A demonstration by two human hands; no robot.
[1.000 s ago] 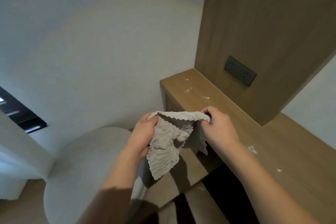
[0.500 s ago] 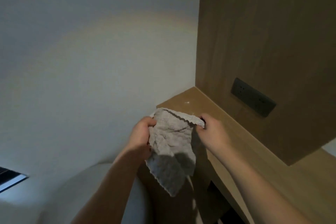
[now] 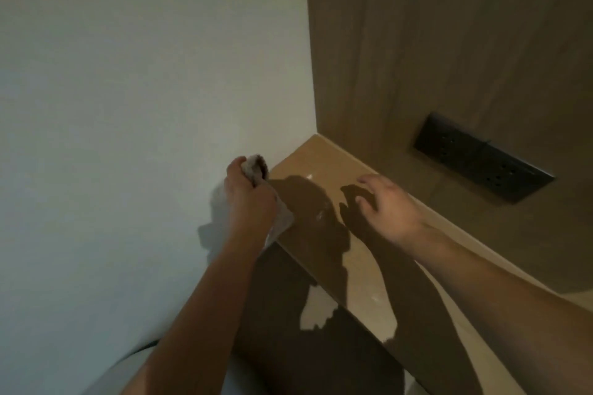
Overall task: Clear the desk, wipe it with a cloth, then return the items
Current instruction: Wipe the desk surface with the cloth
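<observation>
Starting the wipe step, by the look of it: desk [image 3: 362, 253] top carries no items in view, only a few pale specks [image 3: 320, 216] near the left end. Left hand [image 3: 248, 199] is fisted round the grey cloth [image 3: 256, 167], bunched, one end poking above the knuckles, the other trailing below at the desk's left edge. Cloth looks just off the surface, beside the white wall [image 3: 144, 74]; contact hard to confirm. Right hand [image 3: 390, 202] holds nothing, fingers spread and relaxed, hovering over the desk near the wood back panel [image 3: 449, 42], below-left of the black socket strip [image 3: 481, 159]. Next move, my read: press the cloth flat at the corner and sweep along the top, catching the specks. Returning items comes after.
</observation>
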